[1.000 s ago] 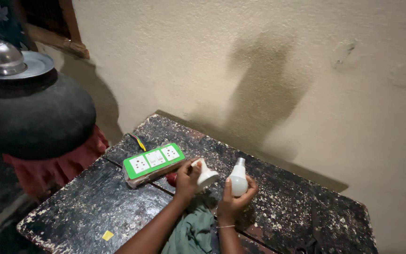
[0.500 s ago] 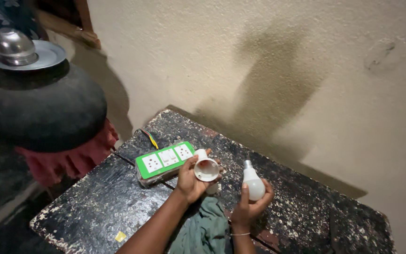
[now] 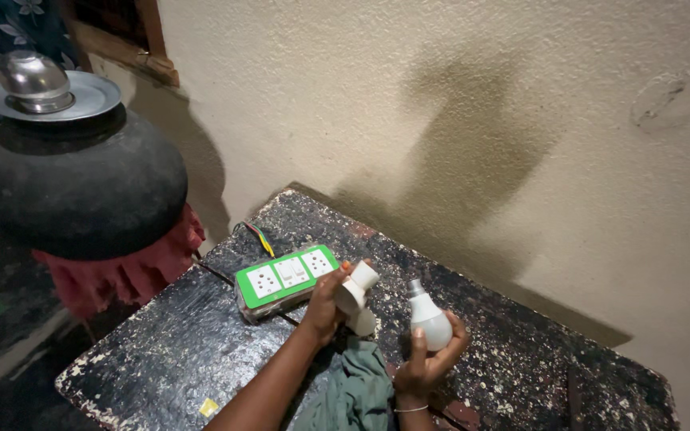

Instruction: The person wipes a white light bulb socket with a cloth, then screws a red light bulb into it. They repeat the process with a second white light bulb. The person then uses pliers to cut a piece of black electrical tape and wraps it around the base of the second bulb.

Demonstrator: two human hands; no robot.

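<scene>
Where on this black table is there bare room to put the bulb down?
Bare patches on the table: near-left corner, in front of the green socket board; far right, beyond the right hand holding the bulb. Crowded middle: left hand with white holder, green cloth.

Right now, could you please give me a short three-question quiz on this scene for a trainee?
1. True or false: the right hand holds a white bulb with its metal base pointing up.
2. What does the left hand hold? A) a white lamp holder B) a screwdriver C) a cup
3. Fill in: the green switch board lies on the black table, to the ___ of the left hand.

Key: 1 true; 2 A, the lamp holder; 3 left.
</scene>
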